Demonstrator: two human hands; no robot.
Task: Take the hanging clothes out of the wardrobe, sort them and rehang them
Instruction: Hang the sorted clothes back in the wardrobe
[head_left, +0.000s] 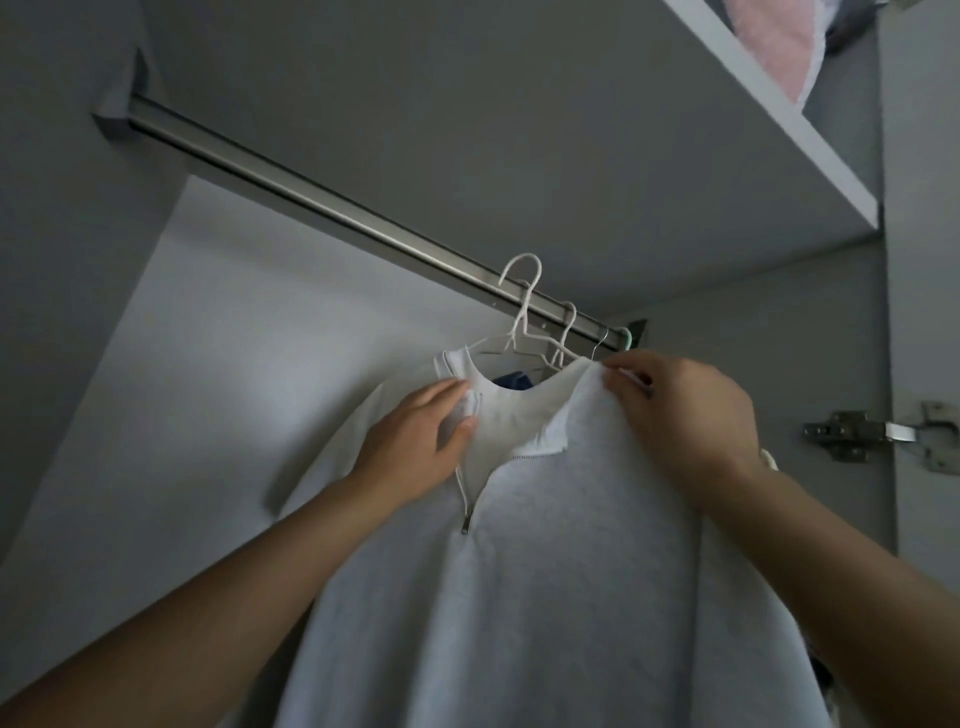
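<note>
A pale grey zip-neck sweatshirt (545, 571) hangs on a white hanger (522, 306) whose hook sits at the metal wardrobe rail (311, 197). My left hand (421, 441) grips the left side of the open collar, thumb on the fabric. My right hand (680, 410) pinches the right shoulder seam near the hanger's arm. Behind it, more hangers (569, 338) crowd the right end of the rail, and a blue garment (511, 382) shows through the neck opening.
A white shelf (769, 119) runs above the rail with a pink folded item (779, 47) on it. A metal door hinge (862, 434) sits on the right wardrobe wall. The left stretch of the rail carries no hangers.
</note>
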